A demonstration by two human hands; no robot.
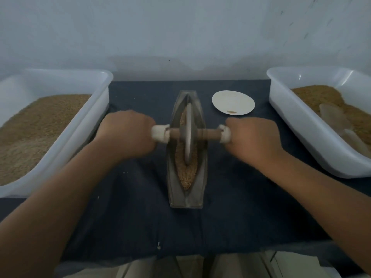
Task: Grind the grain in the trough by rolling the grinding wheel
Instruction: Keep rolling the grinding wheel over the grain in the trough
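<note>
Pale trousers [230, 265] edge the frame's bottom; dark blue cloth [230, 213] covers the table under a pale wall [180, 27]. At centre frame, the left hand [128, 133] and right hand [253, 135], both blurred, apparently grip the axle [208, 133] ends of the grinding wheel [188, 141], upright in the trough [185, 201] amid grain [185, 173].

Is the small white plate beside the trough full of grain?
No, the plate is almost bare, with only a few brown bits near its front edge.
</note>
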